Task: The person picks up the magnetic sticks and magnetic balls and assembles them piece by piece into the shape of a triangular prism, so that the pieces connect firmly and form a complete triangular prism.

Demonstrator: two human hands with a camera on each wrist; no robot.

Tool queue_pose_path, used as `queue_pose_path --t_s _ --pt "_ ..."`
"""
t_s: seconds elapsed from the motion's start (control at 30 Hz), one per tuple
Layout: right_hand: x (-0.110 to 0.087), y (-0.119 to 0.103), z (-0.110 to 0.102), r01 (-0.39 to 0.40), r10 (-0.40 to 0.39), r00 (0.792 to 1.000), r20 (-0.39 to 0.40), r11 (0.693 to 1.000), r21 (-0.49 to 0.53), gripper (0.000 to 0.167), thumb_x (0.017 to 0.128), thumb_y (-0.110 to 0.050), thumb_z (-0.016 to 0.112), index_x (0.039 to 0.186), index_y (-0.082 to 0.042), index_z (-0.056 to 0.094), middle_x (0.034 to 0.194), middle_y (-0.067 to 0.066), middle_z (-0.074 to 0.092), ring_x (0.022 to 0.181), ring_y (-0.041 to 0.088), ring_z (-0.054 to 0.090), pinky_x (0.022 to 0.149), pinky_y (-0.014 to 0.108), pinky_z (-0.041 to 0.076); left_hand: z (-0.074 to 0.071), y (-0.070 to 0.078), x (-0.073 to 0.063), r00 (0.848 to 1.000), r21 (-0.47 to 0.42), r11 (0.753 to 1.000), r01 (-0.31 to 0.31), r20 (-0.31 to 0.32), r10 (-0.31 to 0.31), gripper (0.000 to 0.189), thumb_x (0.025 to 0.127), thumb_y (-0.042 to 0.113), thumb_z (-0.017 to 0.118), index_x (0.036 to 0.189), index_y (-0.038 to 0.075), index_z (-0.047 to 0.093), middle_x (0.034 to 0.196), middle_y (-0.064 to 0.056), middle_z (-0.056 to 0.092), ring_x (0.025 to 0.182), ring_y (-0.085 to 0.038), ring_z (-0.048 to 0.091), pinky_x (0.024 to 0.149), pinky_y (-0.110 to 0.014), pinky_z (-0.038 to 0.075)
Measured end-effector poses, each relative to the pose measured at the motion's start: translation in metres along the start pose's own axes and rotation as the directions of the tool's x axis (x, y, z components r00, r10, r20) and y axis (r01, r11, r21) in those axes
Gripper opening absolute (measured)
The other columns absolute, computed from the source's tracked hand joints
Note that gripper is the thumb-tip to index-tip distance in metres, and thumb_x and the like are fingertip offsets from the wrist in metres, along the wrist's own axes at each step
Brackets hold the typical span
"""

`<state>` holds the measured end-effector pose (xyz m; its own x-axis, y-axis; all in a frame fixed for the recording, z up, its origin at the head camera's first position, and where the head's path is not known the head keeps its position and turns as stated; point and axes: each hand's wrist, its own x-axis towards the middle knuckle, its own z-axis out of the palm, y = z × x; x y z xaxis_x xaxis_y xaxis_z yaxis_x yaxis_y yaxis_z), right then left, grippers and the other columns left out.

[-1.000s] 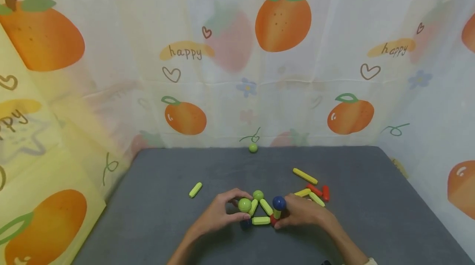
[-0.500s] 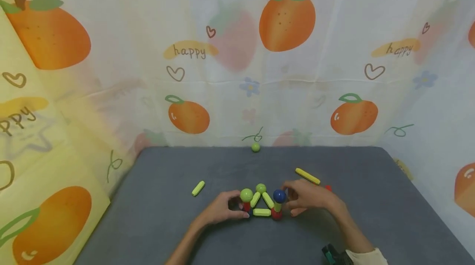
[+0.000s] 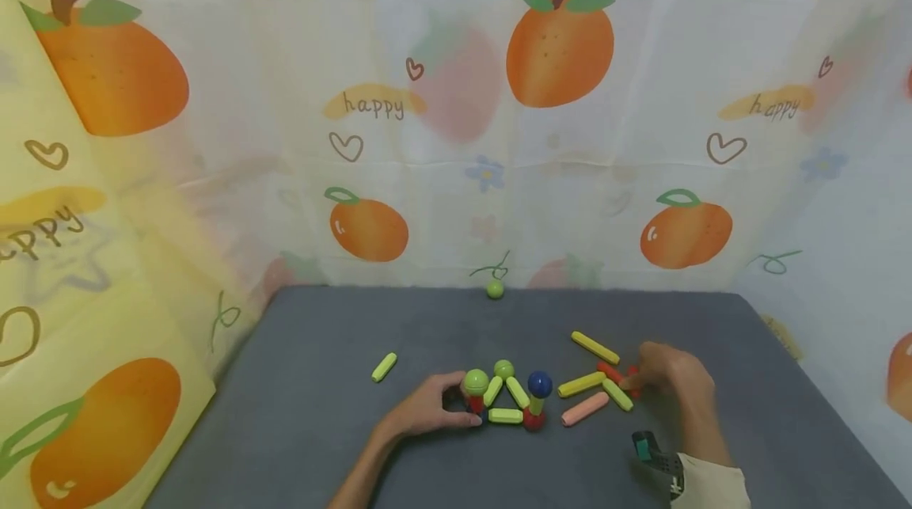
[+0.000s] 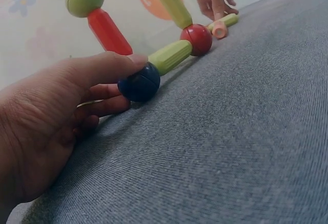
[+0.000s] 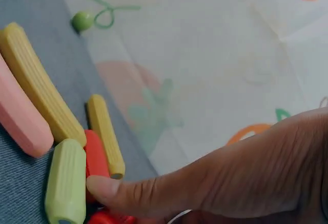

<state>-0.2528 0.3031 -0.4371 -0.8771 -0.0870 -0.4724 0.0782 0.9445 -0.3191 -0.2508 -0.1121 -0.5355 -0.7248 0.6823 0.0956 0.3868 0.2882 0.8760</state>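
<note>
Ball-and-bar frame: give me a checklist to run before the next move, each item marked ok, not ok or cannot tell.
1. Left hand holding the dark blue ball: ok, its grip is on it.
2. Front bar joined at both ends: ok, it meets the dark blue ball and the red ball.
3. Light green upright on the red ball: ok, with a blue ball on top.
4. Red upright seated on the dark blue ball: cannot tell, the left hand hides its foot.
5. Upright on the back green ball: not ok, none there.
6. Right hand holding a loose red bar: cannot tell, its grip is partly hidden.
</note>
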Motion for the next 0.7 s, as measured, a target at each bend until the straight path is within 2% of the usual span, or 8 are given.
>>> queue_pose_path --t_s 0.1,0.23,0.37,0.5,0.63,0.7 --pt "0.000 0.009 0.002 0.006 -0.006 1.000 -0.006 1.000 -0.009 0.044 0.092 -0.015 0.076 0.059 -0.018 0.047 0.054 -0.008 0.035 0.051 0.008 0.032 0.055 0.026 0.030 0.003 0.001 0.000 1.000 0.001 1.000 -0.004 -0.002 0.004 0.023 0.092 0.033 0.081 0.108 0.025 0.067 0.102 0.002 0.070 0.089 -0.003 0.061 0.085 -0.023 0.051" --pt "0.001 0.012 0.002 -0.006 0.005 1.000 -0.021 0.999 -0.034 0.030 0.083 0.001 0.067 0.066 -0.014 0.047 0.061 -0.004 0.038 0.057 0.011 0.032 0.056 0.029 0.031 0.003 0.001 0.000 1.000 0.012 1.000 -0.008 -0.001 0.008 0.024 0.094 0.032 0.080 0.112 0.025 0.066 0.104 0.003 0.070 0.092 -0.002 0.062 0.086 -0.023 0.052" --pt "0.000 0.012 0.004 -0.031 0.029 0.997 -0.068 0.999 -0.032 0.027 0.080 0.005 0.064 0.069 -0.014 0.048 0.066 -0.003 0.037 0.062 0.014 0.032 0.058 0.033 0.030 0.003 0.001 -0.001 1.000 0.012 1.000 -0.013 0.002 0.013 0.028 0.094 0.033 0.079 0.118 0.025 0.065 0.108 0.004 0.068 0.096 -0.003 0.061 0.090 -0.025 0.052" --pt "-0.001 0.012 0.005 -0.012 0.011 0.996 -0.093 1.000 -0.013 0.027 0.079 0.007 0.063 0.070 -0.014 0.049 0.068 -0.003 0.035 0.064 0.014 0.030 0.059 0.033 0.028 0.003 0.001 0.000 1.000 0.023 0.999 -0.027 0.006 0.027 0.030 0.094 0.033 0.080 0.119 0.025 0.065 0.106 0.003 0.067 0.094 -0.002 0.061 0.089 -0.025 0.052" --pt "-0.006 0.005 -0.001 0.052 -0.053 0.993 -0.102 0.999 -0.014 0.024 0.085 0.002 0.062 0.072 -0.013 0.051 0.068 -0.003 0.035 0.063 0.014 0.031 0.059 0.032 0.028 0.003 0.000 0.000 0.999 0.028 0.998 -0.047 0.003 0.047 0.027 0.094 0.033 0.080 0.116 0.025 0.065 0.102 0.001 0.066 0.090 -0.002 0.060 0.085 -0.024 0.052" --pt "-0.013 -0.007 -0.007 0.145 -0.144 0.980 -0.138 0.989 0.000 0.015 0.089 -0.001 0.064 0.079 -0.010 0.057 0.070 -0.002 0.043 0.063 0.014 0.037 0.059 0.031 0.033 0.004 -0.001 -0.001 0.998 0.025 0.998 -0.062 -0.003 0.062 0.026 0.094 0.033 0.080 0.114 0.025 0.065 0.100 0.000 0.066 0.088 -0.002 0.059 0.083 -0.023 0.052"
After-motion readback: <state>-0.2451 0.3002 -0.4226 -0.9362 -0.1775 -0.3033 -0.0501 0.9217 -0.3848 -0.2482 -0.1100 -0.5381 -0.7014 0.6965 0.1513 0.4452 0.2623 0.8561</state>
